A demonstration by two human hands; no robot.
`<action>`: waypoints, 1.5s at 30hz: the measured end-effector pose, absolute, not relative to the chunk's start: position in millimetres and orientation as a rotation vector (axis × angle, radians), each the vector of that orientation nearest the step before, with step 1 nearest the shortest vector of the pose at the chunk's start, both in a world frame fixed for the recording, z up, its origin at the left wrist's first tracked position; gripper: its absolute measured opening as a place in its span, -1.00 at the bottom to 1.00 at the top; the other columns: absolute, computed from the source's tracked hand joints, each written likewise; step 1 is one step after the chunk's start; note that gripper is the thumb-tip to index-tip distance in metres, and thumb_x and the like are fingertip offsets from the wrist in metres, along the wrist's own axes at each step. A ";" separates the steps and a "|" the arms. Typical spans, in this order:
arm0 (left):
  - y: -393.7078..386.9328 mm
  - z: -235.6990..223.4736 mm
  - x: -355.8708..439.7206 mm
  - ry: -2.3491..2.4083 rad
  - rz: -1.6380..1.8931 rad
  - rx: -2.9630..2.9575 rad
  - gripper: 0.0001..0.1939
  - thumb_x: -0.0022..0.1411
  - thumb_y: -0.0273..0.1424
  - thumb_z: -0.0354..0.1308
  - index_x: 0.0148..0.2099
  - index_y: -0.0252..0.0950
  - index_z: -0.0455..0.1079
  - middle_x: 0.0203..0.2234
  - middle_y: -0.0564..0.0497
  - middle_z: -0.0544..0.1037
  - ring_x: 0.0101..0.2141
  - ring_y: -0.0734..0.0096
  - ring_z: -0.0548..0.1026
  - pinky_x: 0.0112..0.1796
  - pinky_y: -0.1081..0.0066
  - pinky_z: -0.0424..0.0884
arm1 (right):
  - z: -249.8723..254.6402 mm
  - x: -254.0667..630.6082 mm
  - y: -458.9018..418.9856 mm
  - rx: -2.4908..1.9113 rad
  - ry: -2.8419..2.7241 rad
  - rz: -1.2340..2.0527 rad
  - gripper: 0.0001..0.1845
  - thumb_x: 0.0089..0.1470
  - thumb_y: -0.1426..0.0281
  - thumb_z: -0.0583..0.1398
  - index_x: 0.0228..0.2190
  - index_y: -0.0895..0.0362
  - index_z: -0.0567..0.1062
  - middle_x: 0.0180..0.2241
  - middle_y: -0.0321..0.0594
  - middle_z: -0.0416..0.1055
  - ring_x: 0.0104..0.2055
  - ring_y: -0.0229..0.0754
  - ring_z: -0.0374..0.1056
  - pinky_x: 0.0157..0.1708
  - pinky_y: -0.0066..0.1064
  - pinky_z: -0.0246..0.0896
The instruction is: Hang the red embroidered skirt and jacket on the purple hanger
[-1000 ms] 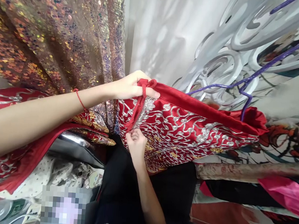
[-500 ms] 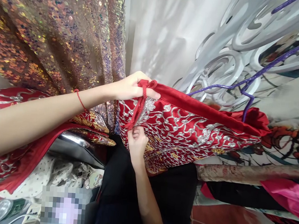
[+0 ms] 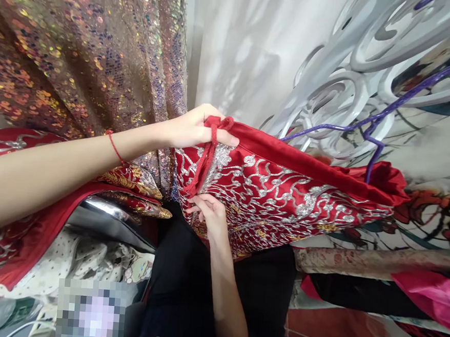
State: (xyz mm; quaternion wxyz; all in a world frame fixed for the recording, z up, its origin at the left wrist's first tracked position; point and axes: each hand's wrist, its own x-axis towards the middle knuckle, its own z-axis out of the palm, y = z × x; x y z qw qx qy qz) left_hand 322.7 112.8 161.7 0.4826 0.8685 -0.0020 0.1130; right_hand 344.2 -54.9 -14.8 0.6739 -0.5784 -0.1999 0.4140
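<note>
A red embroidered skirt (image 3: pixel 273 192), with silver and gold scrollwork and a plain red waistband, stretches across the middle of the head view. My left hand (image 3: pixel 208 129) is closed on the waistband's left end, the thumb lying along its front. A red cord (image 3: pixel 205 169) loops over that thumb and hangs down the fabric. Just below, my right hand (image 3: pixel 211 211) has its fingers pinched at the cord's lower end; the exact contact is partly hidden. At its right end, the waistband hangs from a purple hanger (image 3: pixel 374 153).
A sequined cloth (image 3: pixel 102 52) hangs at upper left. White scrolled metalwork (image 3: pixel 329 109) stands upper right. Another red embroidered garment (image 3: pixel 51 228) lies under my left arm, near a dotted white cloth (image 3: pixel 56 264) and a plastic bottle (image 3: pixel 2 317). Pink fabric (image 3: pixel 432 293) lies at right.
My right hand has slid slightly down and right, its fingers straighter near the cord's end. My left hand keeps its hold on the waistband, with hardly any shift.
</note>
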 end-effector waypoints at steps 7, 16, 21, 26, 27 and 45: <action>110.2 162.4 322.2 0.004 0.261 2.079 -0.58 0.12 -0.22 0.26 -0.57 -0.29 0.16 -0.63 0.16 0.06 -0.53 0.64 0.09 -0.49 0.48 0.00 | -2.7 330.7 -64.4 -1.405 -0.496 0.787 -0.70 0.00 0.13 0.28 -0.46 0.11 0.45 -0.38 -0.13 0.62 -0.27 -0.05 0.62 -0.60 -0.53 0.23; 106.7 162.5 322.4 -0.011 0.286 2.108 -0.54 0.14 -0.24 0.26 -0.58 -0.27 0.07 -0.62 0.16 0.02 -0.52 0.65 0.09 -0.49 0.50 0.01 | 11.5 323.6 -75.3 -1.460 -0.498 0.632 -0.64 0.10 0.10 0.28 -0.48 0.11 0.40 -0.43 -0.15 0.58 -0.40 -0.04 0.61 -0.50 -0.43 0.40; 107.4 163.5 322.5 0.012 0.318 2.138 -0.55 0.15 -0.24 0.27 -0.59 -0.29 0.12 -0.62 0.15 0.06 -0.52 0.64 0.15 -0.49 0.52 0.07 | 17.3 314.1 -74.9 -1.435 -0.591 0.654 -0.68 0.21 0.14 0.20 -0.44 0.11 0.41 -0.51 -0.28 0.50 -0.51 -0.24 0.50 -0.45 -0.46 0.34; 105.7 163.5 322.9 0.082 0.370 2.158 -0.57 0.13 -0.26 0.30 -0.59 -0.29 0.16 -0.64 0.15 0.11 -0.56 0.63 0.17 -0.52 0.53 0.11 | 29.6 306.3 -81.3 -1.361 -0.541 0.617 -0.73 0.23 0.18 0.19 -0.40 0.11 0.41 -0.53 -0.39 0.39 -0.62 -0.35 0.38 -0.57 -0.52 0.23; 105.2 163.3 323.0 0.077 0.361 2.158 -0.57 0.14 -0.27 0.30 -0.59 -0.29 0.16 -0.64 0.15 0.11 -0.56 0.63 0.18 -0.53 0.53 0.11 | 32.4 305.4 -82.4 -1.354 -0.530 0.601 -0.73 0.21 0.18 0.20 -0.41 0.11 0.41 -0.54 -0.40 0.38 -0.63 -0.35 0.37 -0.58 -0.52 0.23; 100.4 169.1 320.5 0.091 0.445 2.167 -0.62 0.13 -0.30 0.32 -0.58 -0.32 0.26 -0.66 0.17 0.13 -0.60 0.65 0.17 -0.56 0.53 0.10 | 60.8 298.5 -71.2 -1.181 -0.416 0.546 -0.74 0.19 0.17 0.23 -0.34 0.12 0.47 -0.53 -0.41 0.44 -0.72 -0.39 0.33 -0.70 -0.56 0.15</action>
